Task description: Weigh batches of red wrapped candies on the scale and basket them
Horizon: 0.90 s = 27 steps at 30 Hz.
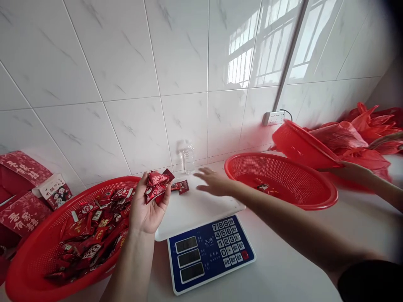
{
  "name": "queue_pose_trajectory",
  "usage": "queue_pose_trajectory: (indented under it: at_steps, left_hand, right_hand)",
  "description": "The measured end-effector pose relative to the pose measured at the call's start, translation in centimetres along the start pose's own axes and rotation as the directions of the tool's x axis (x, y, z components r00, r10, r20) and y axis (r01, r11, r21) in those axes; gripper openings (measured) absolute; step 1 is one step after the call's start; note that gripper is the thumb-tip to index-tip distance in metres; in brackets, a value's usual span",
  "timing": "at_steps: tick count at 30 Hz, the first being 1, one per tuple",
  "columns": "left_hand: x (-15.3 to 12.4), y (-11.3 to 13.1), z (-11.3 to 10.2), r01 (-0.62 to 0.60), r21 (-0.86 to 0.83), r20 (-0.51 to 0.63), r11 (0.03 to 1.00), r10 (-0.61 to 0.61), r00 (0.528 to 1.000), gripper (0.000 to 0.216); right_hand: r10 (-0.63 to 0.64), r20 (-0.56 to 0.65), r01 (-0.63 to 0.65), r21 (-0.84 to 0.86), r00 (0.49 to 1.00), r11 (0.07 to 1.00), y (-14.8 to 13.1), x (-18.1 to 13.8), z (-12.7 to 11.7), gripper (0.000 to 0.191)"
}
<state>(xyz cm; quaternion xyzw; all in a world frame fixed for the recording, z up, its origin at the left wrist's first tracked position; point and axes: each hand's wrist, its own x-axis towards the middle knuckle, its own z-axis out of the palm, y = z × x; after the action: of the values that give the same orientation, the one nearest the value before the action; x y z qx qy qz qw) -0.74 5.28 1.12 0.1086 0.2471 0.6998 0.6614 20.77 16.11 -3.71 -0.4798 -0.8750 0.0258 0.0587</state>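
Observation:
My left hand [147, 206] is raised palm up over the edge of a red basket [34, 256] full of red wrapped candies, and it is closed on a bunch of those candies [156, 183]. My right hand [214, 181] hovers open, fingers spread, above the white pan of an electronic scale [201, 209]. A couple of red candies [181, 186] lie at the back of the pan, just left of my right hand. The scale's blue keypad panel [210, 251] faces me.
A second red basket [280, 178] with a few candies stands right of the scale. Another person's hand [349, 171] tilts a third red basket [302, 144] beside red plastic bags [365, 130]. A clear bottle [188, 158] stands by the tiled wall; red boxes [22, 193] at left.

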Motion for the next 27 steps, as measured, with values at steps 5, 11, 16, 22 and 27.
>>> queue_pose_trajectory:
  at_steps: [5,11,16,22,27]
  left_hand:
    - [-0.2,0.0,-0.3,0.004,0.0,0.022,1.0,-0.004,1.0,0.027]
    - [-0.2,-0.6,-0.2,0.038,0.046,0.013,0.998,-0.039,0.999,0.021]
    - [-0.2,-1.2,0.0,0.056,0.1,0.023,0.993,-0.058,0.998,0.021]
    - [0.0,-2.2,-0.2,0.002,0.237,0.01,0.972,-0.005,1.0,0.009]
    - [0.8,-3.4,-1.1,-0.035,0.329,0.099,0.944,0.003,0.995,0.016]
  right_hand:
    - [-0.184,-0.001,0.184,0.048,0.983,0.982,-5.8,3.8,2.9,0.061]
    - [-0.193,-0.055,0.193,-0.019,0.98,0.981,-6.3,4.7,3.2,0.035]
    - [-0.143,-0.069,0.14,-0.048,0.987,0.989,-4.2,2.2,1.5,0.025]
    - [0.225,-0.248,-0.243,-0.044,0.942,0.969,3.0,-2.9,-2.2,0.036]
    - [0.495,-0.314,-0.521,0.001,0.81,0.853,8.3,-6.2,-4.3,0.039]
